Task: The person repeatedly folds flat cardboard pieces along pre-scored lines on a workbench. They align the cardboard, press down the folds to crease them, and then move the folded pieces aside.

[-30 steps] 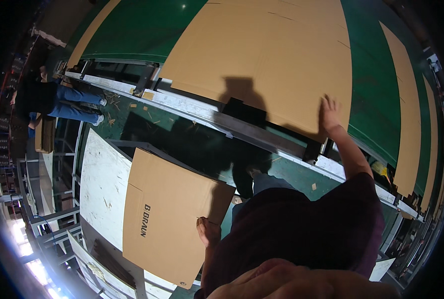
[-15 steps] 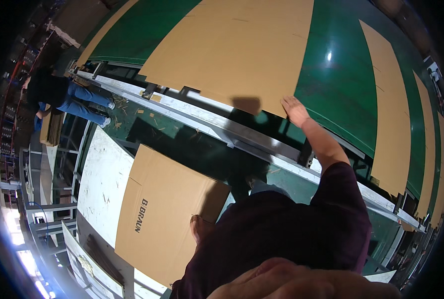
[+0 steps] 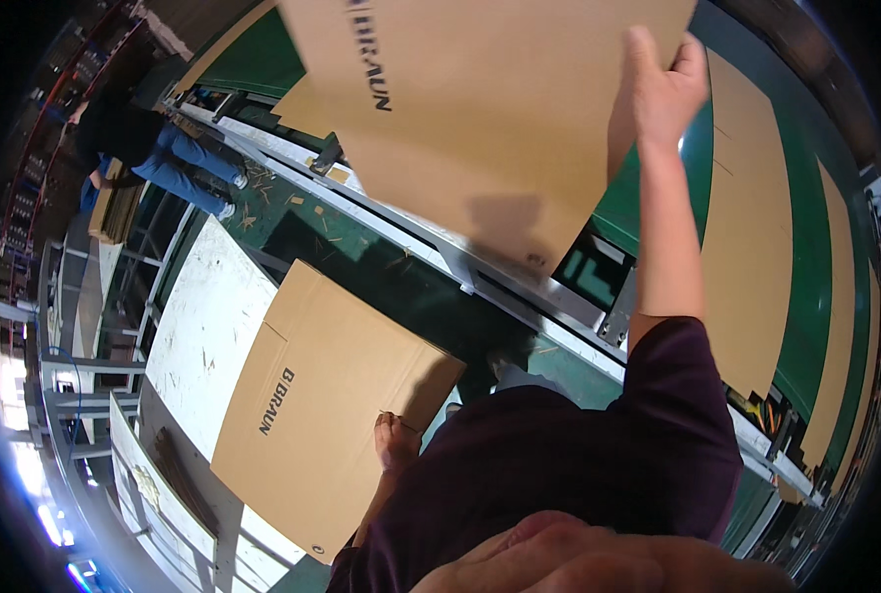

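A large brown cardboard sheet (image 3: 480,119) with dark printing is lifted and tilted over the green conveyor belt. My right hand (image 3: 670,89) grips its right edge, with the thumb on the near face and fingers around behind. Lower left, another printed cardboard sheet (image 3: 312,415) lies over a white board. My left hand (image 3: 395,442) is closed at that sheet's right edge, fingers curled over its top. The underside of this grip is hidden.
More cardboard blanks (image 3: 752,227) lie spaced along the green belt (image 3: 806,341). A metal rail (image 3: 401,229) runs along the belt's near side. At far left a person (image 3: 129,143) in dark top and jeans stands by a cardboard stack (image 3: 114,212). Scraps litter the floor.
My right hand has gone up and away, raising the sheet's edge off the belt and turning its printed face into view. My left hand stays at the lower sheet.
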Demonstrator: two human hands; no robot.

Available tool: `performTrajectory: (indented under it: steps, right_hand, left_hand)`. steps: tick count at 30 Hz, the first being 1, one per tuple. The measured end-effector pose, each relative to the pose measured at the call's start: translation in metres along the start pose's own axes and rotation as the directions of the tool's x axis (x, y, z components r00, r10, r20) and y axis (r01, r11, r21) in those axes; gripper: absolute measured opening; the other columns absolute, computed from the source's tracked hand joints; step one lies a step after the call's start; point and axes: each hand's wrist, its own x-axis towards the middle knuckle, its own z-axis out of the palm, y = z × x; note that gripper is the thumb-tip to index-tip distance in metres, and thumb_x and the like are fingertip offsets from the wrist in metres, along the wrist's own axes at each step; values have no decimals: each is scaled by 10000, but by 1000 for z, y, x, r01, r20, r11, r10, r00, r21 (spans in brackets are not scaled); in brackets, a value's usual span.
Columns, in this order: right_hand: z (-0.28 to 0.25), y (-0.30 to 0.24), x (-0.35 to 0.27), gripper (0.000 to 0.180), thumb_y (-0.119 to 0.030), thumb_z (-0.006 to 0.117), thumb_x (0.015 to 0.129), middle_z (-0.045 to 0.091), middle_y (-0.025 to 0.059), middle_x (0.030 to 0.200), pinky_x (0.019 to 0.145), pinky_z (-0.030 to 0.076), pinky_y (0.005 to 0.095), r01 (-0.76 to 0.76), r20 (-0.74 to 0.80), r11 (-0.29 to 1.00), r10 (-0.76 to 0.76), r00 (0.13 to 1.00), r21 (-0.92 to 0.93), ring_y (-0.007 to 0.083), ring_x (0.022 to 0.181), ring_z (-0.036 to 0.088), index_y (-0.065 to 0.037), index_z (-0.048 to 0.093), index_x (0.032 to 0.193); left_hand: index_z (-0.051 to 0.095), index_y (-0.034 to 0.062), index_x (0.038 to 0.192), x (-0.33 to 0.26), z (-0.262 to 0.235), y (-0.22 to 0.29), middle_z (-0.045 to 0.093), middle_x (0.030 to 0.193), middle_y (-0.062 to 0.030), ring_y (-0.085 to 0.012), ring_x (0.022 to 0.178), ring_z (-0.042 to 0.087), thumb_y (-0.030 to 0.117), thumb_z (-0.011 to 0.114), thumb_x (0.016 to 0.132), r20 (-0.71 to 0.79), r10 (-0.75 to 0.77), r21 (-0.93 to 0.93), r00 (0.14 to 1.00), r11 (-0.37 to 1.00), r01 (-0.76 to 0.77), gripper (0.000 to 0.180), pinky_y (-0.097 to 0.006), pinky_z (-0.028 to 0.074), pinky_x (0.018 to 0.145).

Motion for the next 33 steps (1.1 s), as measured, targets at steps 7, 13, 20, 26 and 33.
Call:
performTrajectory:
  steps: [7,13,20,26,33]
  right_hand:
    - [-15,231,-292,938,-447,845,569,509,257,1255,957,435,408,-604,-89,186,914,395,-775,371,1172,493,109,467,1222]
    - [47,275,-356,444,-120,734,732,599,112,1048,808,497,375,-991,468,-113,881,-68,68,256,968,588,-5,563,1125]
    - [127,45,-343,273,-33,660,756,643,109,957,673,542,350,-989,792,-64,593,-143,-131,226,838,643,-5,616,1025]
    - [16,-107,-460,299,-176,518,911,580,94,1170,887,479,396,-762,855,-585,212,-473,-277,235,1018,597,-48,514,1181]
    - [-53,-158,-549,261,-56,521,896,597,146,1114,902,492,449,-830,784,-401,330,-526,-388,304,1022,607,24,515,1145]
  left_hand:
    - [559,-39,1030,1,5,-4,516,1151,-230,-413,1091,501,186,752,597,-22,162,330,986,933,-146,524,-454,445,945]
    - [552,-27,1120,17,-34,20,513,1210,-171,-346,1200,428,309,720,672,172,-75,115,982,992,56,585,-411,361,1047]
    - [517,-40,1176,-2,-19,12,476,1267,-191,-349,1256,374,350,705,692,205,-107,161,973,984,75,649,-388,300,1094]
    - [477,-50,1184,-1,-21,11,441,1276,-250,-402,1202,419,281,744,668,62,-103,-48,993,993,106,668,-434,369,1021]
    - [532,32,1149,-33,24,-5,571,1094,-200,-343,1002,562,281,620,787,52,-109,-23,993,994,110,449,-408,459,860]
